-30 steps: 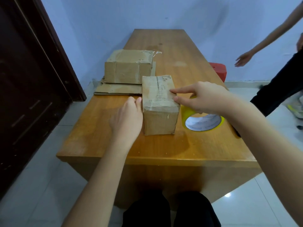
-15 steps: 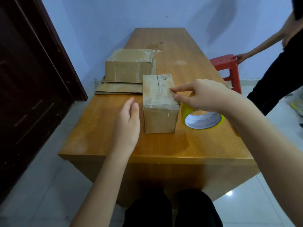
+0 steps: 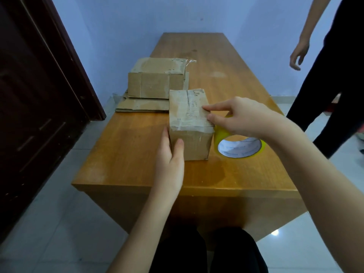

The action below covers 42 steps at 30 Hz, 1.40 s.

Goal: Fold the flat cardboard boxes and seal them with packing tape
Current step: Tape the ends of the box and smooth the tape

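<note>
A small taped cardboard box [image 3: 189,119] stands near the front of the wooden table [image 3: 128,154]. My left hand [image 3: 171,160] rests against its front left corner, with straight fingers along the left side and the thumb on the front face. My right hand [image 3: 242,117] pinches the box's top right edge between index finger and thumb. A yellow roll of packing tape [image 3: 240,147] lies flat just right of the box, partly under my right hand. Behind sits a larger folded box [image 3: 157,79] on flat cardboard sheets [image 3: 141,105].
A dark wooden door [image 3: 39,95] stands at the left. Another person in black [image 3: 334,75] stands at the table's right side with a hand hanging open. The far half of the table holds nothing. My knees are under the front edge.
My left hand lifted off the box's left side, then came back against its front left corner. The other person stepped closer along the right; the red stool is out of sight.
</note>
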Tool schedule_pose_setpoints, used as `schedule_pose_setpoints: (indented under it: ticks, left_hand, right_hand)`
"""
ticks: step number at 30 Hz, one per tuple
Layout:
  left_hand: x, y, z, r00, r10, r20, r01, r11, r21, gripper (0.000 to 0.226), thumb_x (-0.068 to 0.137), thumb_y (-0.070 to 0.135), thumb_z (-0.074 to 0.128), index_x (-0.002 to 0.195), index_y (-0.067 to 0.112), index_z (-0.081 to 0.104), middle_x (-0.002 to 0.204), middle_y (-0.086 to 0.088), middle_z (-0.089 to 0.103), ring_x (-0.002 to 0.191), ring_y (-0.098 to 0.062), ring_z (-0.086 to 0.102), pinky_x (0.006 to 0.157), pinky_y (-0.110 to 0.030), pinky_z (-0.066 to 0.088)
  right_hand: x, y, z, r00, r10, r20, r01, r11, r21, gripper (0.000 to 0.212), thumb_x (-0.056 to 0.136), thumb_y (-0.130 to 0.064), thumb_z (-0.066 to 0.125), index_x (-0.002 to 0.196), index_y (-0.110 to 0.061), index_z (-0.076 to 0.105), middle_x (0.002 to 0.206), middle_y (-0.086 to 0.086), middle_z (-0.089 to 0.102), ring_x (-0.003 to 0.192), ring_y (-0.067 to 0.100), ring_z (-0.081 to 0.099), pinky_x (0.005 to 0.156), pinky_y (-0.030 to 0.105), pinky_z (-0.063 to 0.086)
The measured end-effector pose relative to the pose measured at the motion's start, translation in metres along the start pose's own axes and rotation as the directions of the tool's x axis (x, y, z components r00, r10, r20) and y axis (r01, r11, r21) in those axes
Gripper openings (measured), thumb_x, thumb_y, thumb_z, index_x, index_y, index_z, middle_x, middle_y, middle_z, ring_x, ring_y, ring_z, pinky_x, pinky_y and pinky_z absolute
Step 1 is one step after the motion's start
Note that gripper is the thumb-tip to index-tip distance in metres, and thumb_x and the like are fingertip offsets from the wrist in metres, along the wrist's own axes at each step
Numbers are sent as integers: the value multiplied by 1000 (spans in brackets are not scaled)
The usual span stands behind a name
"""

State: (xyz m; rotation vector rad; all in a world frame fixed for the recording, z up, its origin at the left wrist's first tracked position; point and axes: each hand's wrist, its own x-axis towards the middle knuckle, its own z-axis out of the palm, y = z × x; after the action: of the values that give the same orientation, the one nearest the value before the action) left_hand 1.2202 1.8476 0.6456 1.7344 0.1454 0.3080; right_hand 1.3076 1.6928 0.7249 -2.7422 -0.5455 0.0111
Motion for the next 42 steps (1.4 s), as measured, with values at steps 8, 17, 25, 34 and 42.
schedule_pose_setpoints:
  ticks: [8,17,25,34,42]
  left_hand:
    - [2,-2,-21,995,1,97,-17,986,164,52,97,33,46,146,29,29,135,15,48,129,-9,43,102,-25,40]
    - [14,39,-21,846,426,321,-506,448,738,75,93,43,48,150,8,14,155,-7,24,139,-16,32,107,-28,31]
    - [28,22,-30,778,465,424,-543,157,825,62,87,44,60,133,4,52,137,-13,52,128,-25,48,106,-35,27]
    - [29,20,-27,750,528,399,-530,117,840,48,84,29,66,124,2,60,125,-16,61,118,-28,57,99,-37,33]
    - [27,21,-28,747,529,403,-550,152,821,51,82,25,71,124,0,59,127,-17,59,119,-30,56,100,-41,39]
  right_hand:
    - [-4,-9,4,1000,-3,-14,3,1000,-27,37,91,-59,41,127,-52,52,74,-13,66,65,4,56,53,25,38]
    - [-6,-16,-9,999,16,44,-15,1000,-11,34,89,-54,49,122,-51,56,71,-14,66,73,4,55,73,29,44]
    - [-5,-16,-23,986,-26,163,4,991,133,35,88,-31,50,119,-46,60,35,-15,44,40,6,42,50,23,40]
    - [-13,-25,-24,999,46,10,-44,992,-119,22,84,-38,56,88,-23,72,61,-9,62,67,13,58,56,22,39]
    - [-14,-34,-35,999,24,-25,-28,979,-201,18,82,-35,58,84,-23,71,58,-7,60,69,17,61,63,25,46]
